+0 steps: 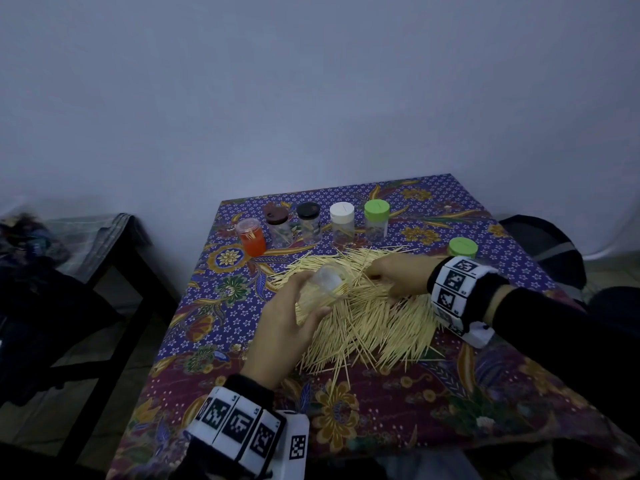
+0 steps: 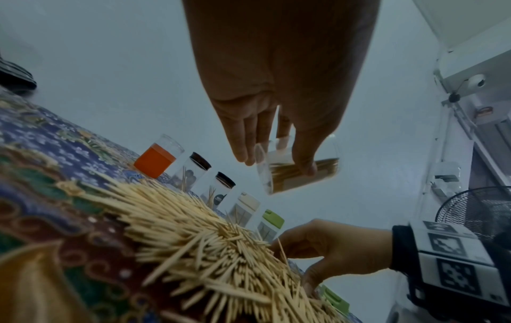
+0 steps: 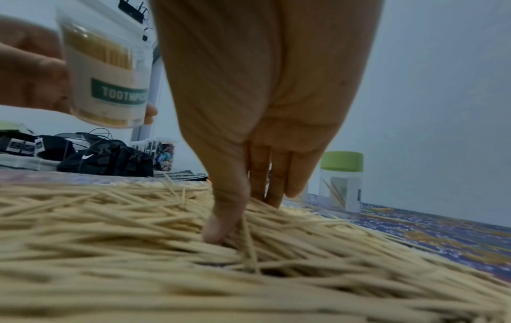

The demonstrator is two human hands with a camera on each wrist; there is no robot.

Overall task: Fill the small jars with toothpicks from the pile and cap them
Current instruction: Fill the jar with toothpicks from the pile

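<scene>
The left hand [image 1: 277,327] grips an uncapped jar [image 1: 322,289], partly filled, tilted above the toothpick pile [image 1: 367,317] at the table's [image 1: 381,427] middle. The right hand [image 1: 398,275] pinches toothpicks at the pile's far side. Capped jars [image 1: 342,223] line the far edge.

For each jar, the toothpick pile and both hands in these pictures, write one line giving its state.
Clear jar: uncapped, tilted, partly filled, held above the pile.
Left hand: grips the clear jar.
Right hand: pinching toothpicks in the pile.
Toothpick pile: loose, spread on the tablecloth.
Orange jar: upright, clear cap on.
Brown-capped jar: capped.
Black-capped jar: capped.
White-capped jar: capped.
Green-capped jars: capped.
</scene>
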